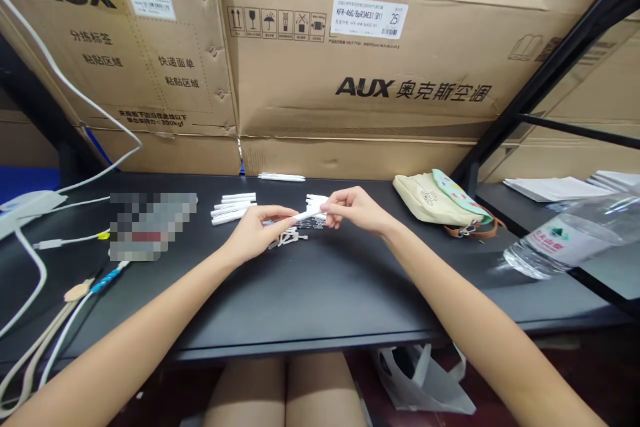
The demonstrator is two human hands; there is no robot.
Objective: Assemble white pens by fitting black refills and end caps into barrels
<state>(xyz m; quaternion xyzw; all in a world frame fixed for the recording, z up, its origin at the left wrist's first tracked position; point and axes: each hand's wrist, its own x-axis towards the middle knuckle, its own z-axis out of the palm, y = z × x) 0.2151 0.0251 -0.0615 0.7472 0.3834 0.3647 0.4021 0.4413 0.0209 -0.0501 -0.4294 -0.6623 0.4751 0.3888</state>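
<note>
**Lot, largest to smallest; places given from the held white stick (310,214).**

- 2 AUX cartons (350,60): stacked behind the stick, well back.
- 1 black surface (280,300): under the stick, its front edge well toward the viewer; a broad black strip lies between the hands and that edge, and the back edge meets the cartons.
- 1 clear plastic water bottle (565,240): lying tilted, well right of the stick.
- 1 stack of white papers (555,188): well right, behind the bottle.
- 1 cream pouch (430,199): right of the stick, near.
- 1 pixelated object (150,225): well left, too blurred to identify.
- 2 arms, each ending in a hand: left hand (255,233) and right hand (357,208), either side of the stick, fingers (287,216) narrowed, both pinching it.
- 1 white stick, held, above the surface between the hands.
- About 5 loose white sticks (233,208): bundled just left.
- About 4 white sticks (315,201): just behind.
- 1 white stick (281,177): behind, at the back edge.
- 1 small heap of white plastic parts (287,238): just below, count unreadable.
</note>
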